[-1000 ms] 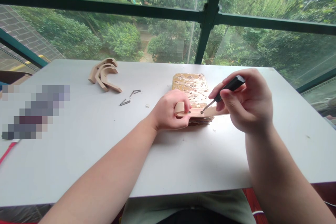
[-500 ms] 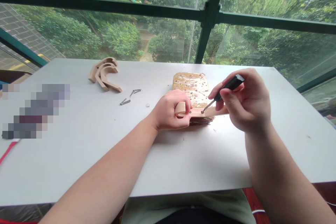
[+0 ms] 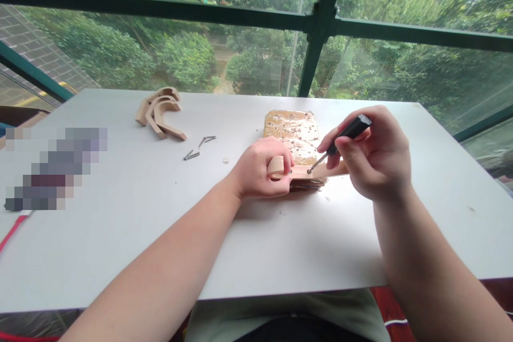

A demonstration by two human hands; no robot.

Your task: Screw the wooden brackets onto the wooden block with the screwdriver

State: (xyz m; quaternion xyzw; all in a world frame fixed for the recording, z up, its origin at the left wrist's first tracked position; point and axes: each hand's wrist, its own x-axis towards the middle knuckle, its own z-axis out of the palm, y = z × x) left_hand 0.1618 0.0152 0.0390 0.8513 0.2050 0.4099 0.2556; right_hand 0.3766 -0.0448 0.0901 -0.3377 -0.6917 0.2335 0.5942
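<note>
My left hand [image 3: 258,172] is closed around the curved end of a pale wooden piece [image 3: 304,171], holding it down on a worn brown board [image 3: 292,128] in the middle of the white table [image 3: 120,214]. My right hand [image 3: 372,155] grips a small black-handled screwdriver [image 3: 348,131]. The screwdriver's metal tip rests on a screw [image 3: 309,171] in the wooden piece.
Several curved wooden pieces [image 3: 158,112] lie stacked at the table's far left. A few loose screws [image 3: 199,148] lie between them and the board. A blurred patch [image 3: 52,168] covers the left side. A red strip [image 3: 12,231] lies at the left edge. Windows stand behind the table.
Almost nothing has changed. My right hand has shifted very slightly on the screwdriver, whose tip stays on the screw. My left hand keeps its hold.
</note>
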